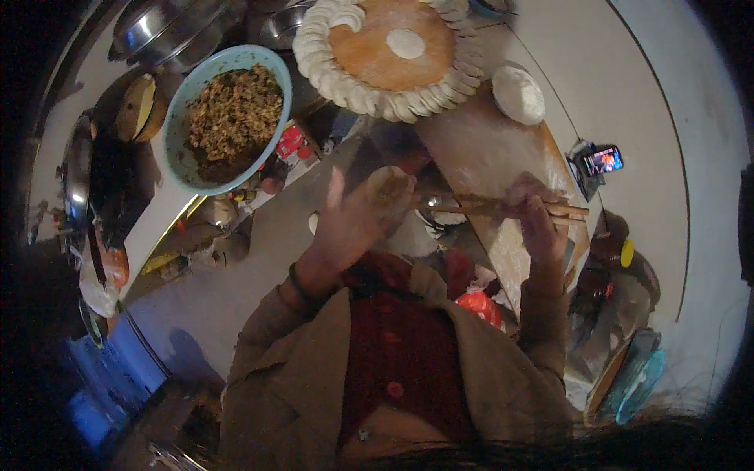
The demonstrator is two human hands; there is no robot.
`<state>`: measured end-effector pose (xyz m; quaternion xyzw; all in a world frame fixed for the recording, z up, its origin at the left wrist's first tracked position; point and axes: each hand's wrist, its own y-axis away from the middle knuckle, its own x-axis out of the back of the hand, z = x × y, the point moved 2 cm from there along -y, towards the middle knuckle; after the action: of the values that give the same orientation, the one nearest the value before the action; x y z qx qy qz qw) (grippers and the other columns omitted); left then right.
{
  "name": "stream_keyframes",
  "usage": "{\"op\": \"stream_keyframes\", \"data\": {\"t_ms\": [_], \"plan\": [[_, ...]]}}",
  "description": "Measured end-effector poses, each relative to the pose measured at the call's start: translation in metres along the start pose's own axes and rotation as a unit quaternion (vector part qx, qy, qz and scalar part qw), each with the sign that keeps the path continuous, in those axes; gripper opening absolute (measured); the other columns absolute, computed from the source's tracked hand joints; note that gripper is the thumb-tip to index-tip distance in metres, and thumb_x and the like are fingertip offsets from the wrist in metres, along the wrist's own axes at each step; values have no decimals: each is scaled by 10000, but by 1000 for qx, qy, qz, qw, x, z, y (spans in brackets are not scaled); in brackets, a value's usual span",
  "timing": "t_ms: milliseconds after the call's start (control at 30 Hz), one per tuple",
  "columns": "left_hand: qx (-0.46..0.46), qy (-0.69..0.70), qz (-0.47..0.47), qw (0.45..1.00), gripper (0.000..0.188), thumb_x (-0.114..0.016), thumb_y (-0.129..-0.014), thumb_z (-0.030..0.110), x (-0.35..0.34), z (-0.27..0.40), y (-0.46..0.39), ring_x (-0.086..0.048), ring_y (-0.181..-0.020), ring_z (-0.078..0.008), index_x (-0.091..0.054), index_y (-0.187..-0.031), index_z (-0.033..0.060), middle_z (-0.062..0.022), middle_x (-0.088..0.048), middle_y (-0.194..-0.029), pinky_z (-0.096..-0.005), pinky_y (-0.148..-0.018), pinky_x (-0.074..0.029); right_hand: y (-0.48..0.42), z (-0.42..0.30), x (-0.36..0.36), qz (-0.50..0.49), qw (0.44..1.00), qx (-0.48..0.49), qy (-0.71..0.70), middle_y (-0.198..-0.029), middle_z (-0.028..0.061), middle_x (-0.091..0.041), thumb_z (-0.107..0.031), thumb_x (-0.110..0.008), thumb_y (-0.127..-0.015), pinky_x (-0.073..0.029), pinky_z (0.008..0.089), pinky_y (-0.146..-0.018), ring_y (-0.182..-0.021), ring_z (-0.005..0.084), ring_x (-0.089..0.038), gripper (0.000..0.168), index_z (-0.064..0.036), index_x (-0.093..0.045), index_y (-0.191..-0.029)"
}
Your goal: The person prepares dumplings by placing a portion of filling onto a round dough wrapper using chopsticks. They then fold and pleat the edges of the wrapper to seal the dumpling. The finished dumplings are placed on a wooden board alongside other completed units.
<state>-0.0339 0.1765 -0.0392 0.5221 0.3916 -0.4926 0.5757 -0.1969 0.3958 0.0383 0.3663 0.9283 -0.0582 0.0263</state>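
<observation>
A round dough wrapper (389, 187) with some filling on it rests on my left hand (359, 221), whose thumb points up. My right hand (537, 206) grips wooden chopsticks (471, 206) that reach across toward the wrapper. To the upper left stands a light-blue bowl (287, 97) of chopped filling (235, 115). Above my hands is a round wooden board (383, 56), ringed by overlapping folded dumplings (389, 109), with one flat dough round (405, 44) on it. A white dough piece or stack of wrappers (518, 94) sits at the upper right on the floured wooden board (489, 135).
Steel pots (171, 29) stand at the top left, near a wok with a wooden-looking lid or bowl (138, 109). A lit phone (604, 159) lies on the right counter (642, 118). Bottles (612, 253) and a teal item (642, 385) are at the lower right.
</observation>
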Motion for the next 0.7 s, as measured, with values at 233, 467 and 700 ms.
{"op": "stream_keyframes", "data": {"t_ms": [233,467,700], "plan": [[-96,1,-54,994,945,-73,-920,719,8,29,23,-337,-1376,-297,-307,-1447,-29,-186,-362,-1485,-417,-1171,-174,-38,16,-54,-37,997,29,64,-927,142,-648,-137,-527,-966,-507,379,-810,-815,231,-627,215,31,-660,-947],[-166,-20,17,986,998,-145,-882,778,5,70,47,-343,-1368,-283,-292,-1453,-27,-170,-361,-1489,-402,-1146,-197,-57,28,-91,77,996,29,-33,-896,90,-566,-153,-468,-975,-469,362,-794,-833,201,-546,248,27,-600,-866],[-239,35,28,970,992,-224,-880,779,11,111,68,-391,-1335,-296,-292,-1444,-35,-196,-384,-1464,-389,-1106,-284,-83,27,-148,-15,990,128,51,-921,123,-615,-188,-477,-998,-561,351,-703,-842,217,-616,271,33,-626,-952]]}}
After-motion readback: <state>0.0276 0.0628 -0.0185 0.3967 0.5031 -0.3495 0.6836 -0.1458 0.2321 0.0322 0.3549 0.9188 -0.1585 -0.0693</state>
